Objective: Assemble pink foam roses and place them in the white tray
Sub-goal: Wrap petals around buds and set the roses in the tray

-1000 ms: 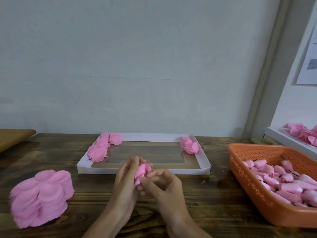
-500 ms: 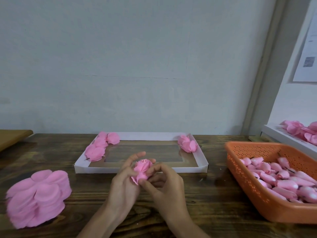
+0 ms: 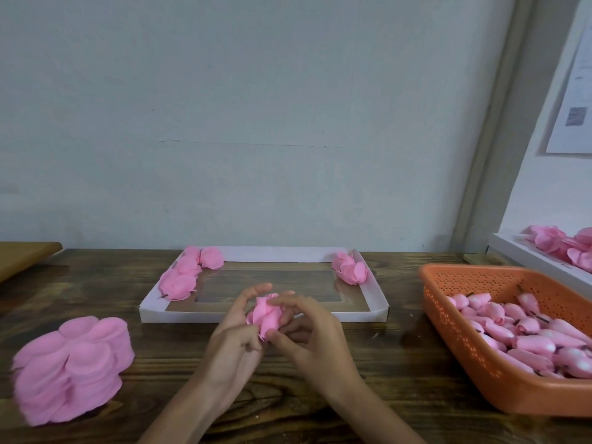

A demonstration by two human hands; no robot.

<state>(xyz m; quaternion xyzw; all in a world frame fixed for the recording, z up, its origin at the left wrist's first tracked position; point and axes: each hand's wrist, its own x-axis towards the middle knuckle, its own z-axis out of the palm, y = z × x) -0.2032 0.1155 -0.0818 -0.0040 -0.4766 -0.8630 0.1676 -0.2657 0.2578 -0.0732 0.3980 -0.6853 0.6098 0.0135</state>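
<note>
A pink foam rose (image 3: 266, 316) sits between both my hands, just above the dark wooden table in front of the white tray (image 3: 263, 316). My left hand (image 3: 235, 339) cups it from the left with fingers curled round its base. My right hand (image 3: 309, 331) pinches its petals from the right, forefinger over the top. Several finished pink roses (image 3: 184, 274) lie in the tray's far left corner, and another finished rose (image 3: 349, 268) lies in its far right corner.
A stack of loose pink foam petals (image 3: 72, 366) stands at the left of the table. An orange perforated basket (image 3: 480, 357) at the right holds several pink rosebuds. A white shelf (image 3: 525, 254) with more pink flowers is at far right. A brown board (image 3: 22, 256) lies far left.
The rose has turned in my hands and its petals have spread wider. My right forefinger now lies over its top. The camera view has shifted slightly.
</note>
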